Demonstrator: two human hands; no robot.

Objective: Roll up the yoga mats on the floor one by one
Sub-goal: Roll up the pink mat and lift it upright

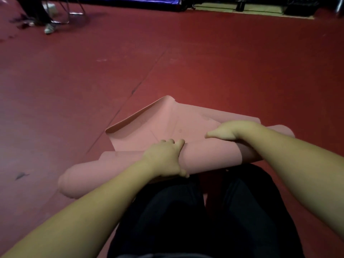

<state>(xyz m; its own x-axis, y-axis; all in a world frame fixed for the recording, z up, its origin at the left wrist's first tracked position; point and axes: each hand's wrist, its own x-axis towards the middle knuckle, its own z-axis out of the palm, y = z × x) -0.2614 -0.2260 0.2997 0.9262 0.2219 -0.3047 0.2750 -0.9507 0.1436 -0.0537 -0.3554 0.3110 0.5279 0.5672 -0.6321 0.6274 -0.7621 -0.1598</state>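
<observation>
A pink yoga mat (208,151) lies across the red floor just in front of my knees, mostly wound into a thick roll. A short loose flap with an upturned corner sticks out beyond the roll. My left hand (165,157) grips the roll near its middle, fingers curled over the top and thumb underneath. My right hand (230,130) grips the far side of the roll toward its right end, fingers wrapped over the top and hidden behind it. The left end of the roll juts out toward the lower left.
Red floor (223,62) stretches ahead with a seam line running diagonally. My dark trousers (195,220) fill the bottom. At the far upper left are chair legs (63,13) and someone's shoe (49,28). A dark bag (299,8) sits at the far right edge.
</observation>
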